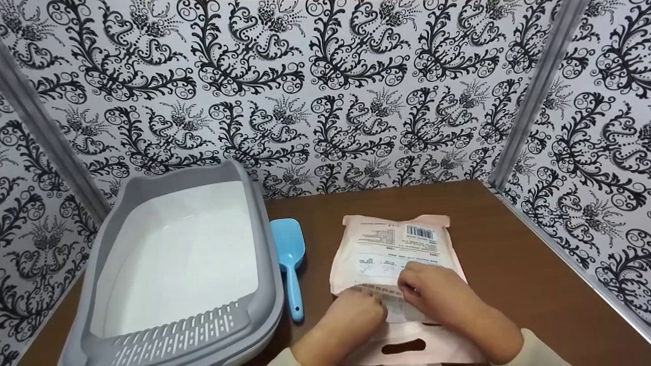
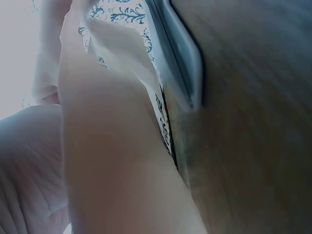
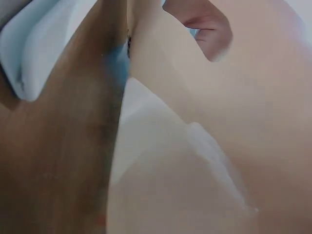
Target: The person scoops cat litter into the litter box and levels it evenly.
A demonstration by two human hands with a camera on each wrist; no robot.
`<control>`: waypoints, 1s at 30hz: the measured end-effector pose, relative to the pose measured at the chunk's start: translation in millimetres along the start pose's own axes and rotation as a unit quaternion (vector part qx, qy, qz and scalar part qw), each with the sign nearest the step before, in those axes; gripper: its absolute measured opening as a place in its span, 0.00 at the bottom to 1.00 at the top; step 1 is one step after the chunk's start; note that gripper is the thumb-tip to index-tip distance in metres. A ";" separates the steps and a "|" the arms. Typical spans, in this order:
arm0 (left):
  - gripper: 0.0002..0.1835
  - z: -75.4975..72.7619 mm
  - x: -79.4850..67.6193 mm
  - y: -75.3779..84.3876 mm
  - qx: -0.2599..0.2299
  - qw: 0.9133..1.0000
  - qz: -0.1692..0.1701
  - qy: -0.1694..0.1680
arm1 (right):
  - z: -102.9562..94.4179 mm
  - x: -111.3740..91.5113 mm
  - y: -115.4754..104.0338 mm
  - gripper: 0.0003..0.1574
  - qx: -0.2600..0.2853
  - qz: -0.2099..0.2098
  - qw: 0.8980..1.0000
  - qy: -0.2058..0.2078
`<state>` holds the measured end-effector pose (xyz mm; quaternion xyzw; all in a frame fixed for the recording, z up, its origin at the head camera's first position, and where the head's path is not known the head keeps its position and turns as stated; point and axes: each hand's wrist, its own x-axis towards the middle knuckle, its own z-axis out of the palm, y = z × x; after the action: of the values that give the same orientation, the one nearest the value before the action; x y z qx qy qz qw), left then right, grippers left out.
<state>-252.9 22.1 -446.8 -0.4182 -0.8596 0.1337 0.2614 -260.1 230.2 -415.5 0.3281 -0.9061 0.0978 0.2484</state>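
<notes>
A pale pink printed bag (image 1: 386,254), with a barcode at its far end, lies flat on the table. Its near end has an oval handle slot (image 1: 403,346). Curled fingers of my left hand (image 1: 353,315) pinch the bag at a strip across its near part. My right hand (image 1: 442,292) grips the same part a little to the right, its fingers bent inward. In the left wrist view the bag's side (image 2: 122,161) fills the middle. The right wrist view shows a whitish flap (image 3: 151,161) of the bag close up; the fingertips' hold is mostly hidden.
A grey litter box (image 1: 269,284) with a white inside and a slotted front step stands at the left. Between it and the bag lies a blue scoop (image 1: 290,254) on the brown table (image 1: 529,264). Black-and-white patterned walls (image 1: 325,101) enclose the back and sides.
</notes>
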 end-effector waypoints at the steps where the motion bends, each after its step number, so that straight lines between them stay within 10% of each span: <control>1: 0.08 1.0 -0.4 -0.4 0.000 1.000 0.000 0.002 | -0.5 0.8 -0.4 0.18 -0.011 -0.008 1.000 0.020; 12: 0.13 1.8 -0.2 -0.6 -0.042 0.998 -0.015 -0.040 | -14.0 16.3 -0.5 0.04 -0.109 -0.093 0.965 0.221; 16: 0.24 -2.2 -0.7 0.6 -0.084 0.994 -0.035 -0.052 | -22.5 24.1 0.6 0.14 -0.113 -0.093 0.948 0.284; 21: 0.34 -4.6 -1.4 1.2 -0.107 0.992 -0.053 -0.048 | -26.8 29.8 0.3 0.16 -0.114 -0.090 0.944 0.295; 30: 0.15 -0.1 0.0 -7.4 -0.136 0.986 -0.068 -0.072 | -20.6 32.9 -1.6 0.15 -0.105 -0.083 0.947 0.292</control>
<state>-257.6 17.6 -443.4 -0.3801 -0.9126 0.0273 0.1483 -272.9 218.1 -380.9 0.3318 -0.7685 0.0728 0.5422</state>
